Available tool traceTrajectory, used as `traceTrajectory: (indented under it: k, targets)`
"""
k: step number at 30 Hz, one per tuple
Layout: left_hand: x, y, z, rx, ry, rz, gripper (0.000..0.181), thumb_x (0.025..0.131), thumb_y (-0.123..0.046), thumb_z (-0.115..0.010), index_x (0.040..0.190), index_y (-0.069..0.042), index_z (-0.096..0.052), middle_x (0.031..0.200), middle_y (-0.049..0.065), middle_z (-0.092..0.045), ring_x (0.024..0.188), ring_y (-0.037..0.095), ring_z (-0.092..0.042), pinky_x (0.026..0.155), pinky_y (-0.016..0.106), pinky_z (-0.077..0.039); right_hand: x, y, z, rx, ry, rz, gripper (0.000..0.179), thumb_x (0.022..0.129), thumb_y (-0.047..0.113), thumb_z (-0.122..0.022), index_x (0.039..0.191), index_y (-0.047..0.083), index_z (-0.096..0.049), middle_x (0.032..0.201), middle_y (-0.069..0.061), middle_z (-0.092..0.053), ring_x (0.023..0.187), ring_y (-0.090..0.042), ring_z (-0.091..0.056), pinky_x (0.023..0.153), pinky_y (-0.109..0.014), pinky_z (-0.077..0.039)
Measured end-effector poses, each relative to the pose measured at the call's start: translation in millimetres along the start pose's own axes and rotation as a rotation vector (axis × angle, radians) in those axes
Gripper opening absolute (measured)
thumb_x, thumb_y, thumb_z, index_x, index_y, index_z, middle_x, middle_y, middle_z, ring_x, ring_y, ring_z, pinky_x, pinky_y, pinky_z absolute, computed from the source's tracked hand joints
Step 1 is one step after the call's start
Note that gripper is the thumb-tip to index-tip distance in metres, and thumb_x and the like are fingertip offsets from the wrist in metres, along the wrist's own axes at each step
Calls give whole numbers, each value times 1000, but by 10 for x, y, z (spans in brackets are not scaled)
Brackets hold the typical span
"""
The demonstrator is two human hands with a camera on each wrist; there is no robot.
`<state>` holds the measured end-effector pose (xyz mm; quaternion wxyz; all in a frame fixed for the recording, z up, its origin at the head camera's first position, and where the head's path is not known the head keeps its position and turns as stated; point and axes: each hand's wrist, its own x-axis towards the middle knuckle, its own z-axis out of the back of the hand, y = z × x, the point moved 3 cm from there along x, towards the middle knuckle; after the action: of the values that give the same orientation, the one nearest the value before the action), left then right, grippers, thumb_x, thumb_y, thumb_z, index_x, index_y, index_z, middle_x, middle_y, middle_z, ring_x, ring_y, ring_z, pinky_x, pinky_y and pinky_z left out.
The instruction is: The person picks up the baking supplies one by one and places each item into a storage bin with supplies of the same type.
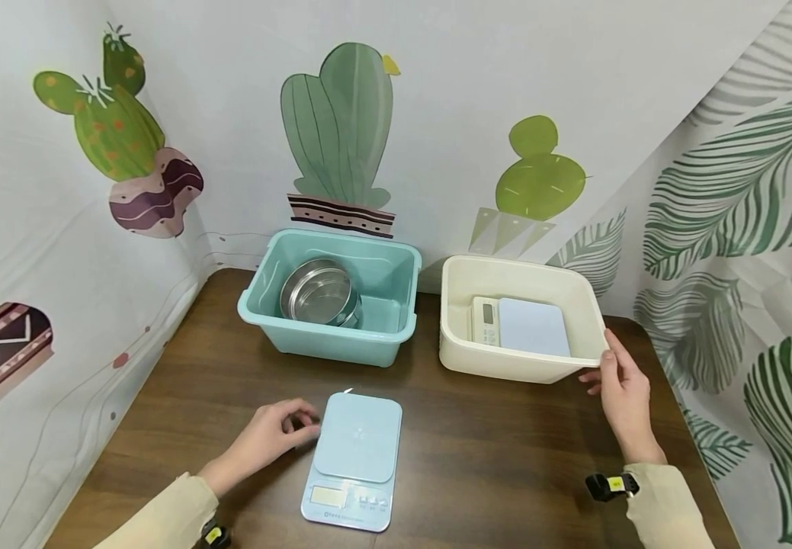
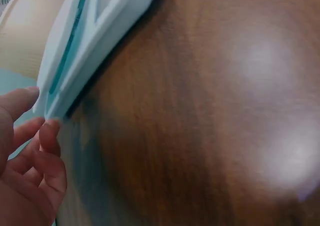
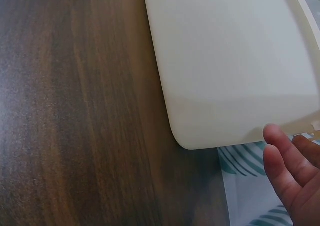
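A light blue kitchen scale [image 1: 357, 438] lies on the table with its display towards me. My left hand [image 1: 270, 436] is at its left edge, fingers loosely bent. In the left wrist view, the thumb and fingertips meet the corner of the scale [image 2: 82, 50]; no firm grip shows. My right hand [image 1: 622, 389] holds the front right corner of a cream basin [image 1: 498, 366], thumb at the rim and other fingers below it. Inside that basin lies a cream kitchen scale [image 1: 533, 326] with a pale lilac plate. The right wrist view shows the basin's outer wall [image 3: 235, 60] beside the fingers.
A teal basin [image 1: 334, 347] stands at the back left, with round stainless steel containers [image 1: 320, 293] inside. Behind both basins hangs a white cloth [image 1: 437, 137] printed with cacti and leaves. Brown table surface [image 1: 485, 450] lies between the blue scale and my right arm.
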<state>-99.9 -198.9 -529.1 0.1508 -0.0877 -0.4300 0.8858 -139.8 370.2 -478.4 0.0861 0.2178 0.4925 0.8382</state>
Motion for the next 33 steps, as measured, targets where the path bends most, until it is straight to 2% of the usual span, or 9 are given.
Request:
traceTrajectory:
  k: [3, 7, 12, 18, 25, 33]
  targets:
    - [-33, 25, -18, -11, 80, 39, 13, 94, -30, -79, 95, -18, -74, 81, -11, -69, 57, 4, -56, 55, 24, -51, 4, -6, -2, 2, 0, -6, 43, 111, 15, -48, 154, 11, -52, 91, 27, -62, 60, 1, -66, 53, -16, -51]
    - [-87, 32, -46, -56, 155, 46, 17, 94, -33, -79, 85, -21, -71, 74, -9, -65, 51, 5, -54, 48, 27, -51, 7, -22, -4, -7, 4, -16, 43, 112, 15, -47, 155, 10, -52, 92, 27, -62, 61, 0, -66, 53, -16, -51]
    - [-126, 22, -73, -89, 194, 9, 22, 92, -35, -82, 82, -20, -69, 71, -10, -63, 51, 3, -54, 46, 27, -51, 7, -8, 5, -7, -1, -13, 44, 111, 13, -47, 154, 7, -51, 97, 23, -64, 61, 0, -66, 53, -16, -51]
    - [-157, 17, -105, -110, 266, 12, 25, 90, -35, -83, 81, -19, -67, 66, -11, -61, 48, 2, -52, 45, 25, -49, 14, -20, 1, 10, -4, 1, 43, 111, 14, -48, 154, 11, -52, 100, 20, -65, 61, 1, -66, 53, -17, -51]
    - [-153, -36, -129, -144, 243, 65, 25, 92, -33, -81, 83, -16, -65, 67, -8, -60, 46, 5, -52, 37, 22, -43, 17, -13, -1, 9, -5, -3, 43, 112, 15, -48, 154, 13, -53, 101, 18, -65, 61, 1, -66, 53, -17, -51]
    - [-153, -70, -163, -218, 244, 118, 23, 94, -24, -79, 85, -8, -65, 67, -2, -61, 46, 6, -51, 39, 20, -41, 11, -5, 3, 9, -1, -14, 43, 111, 11, -47, 154, 8, -51, 100, 21, -64, 61, 0, -66, 53, -17, -51]
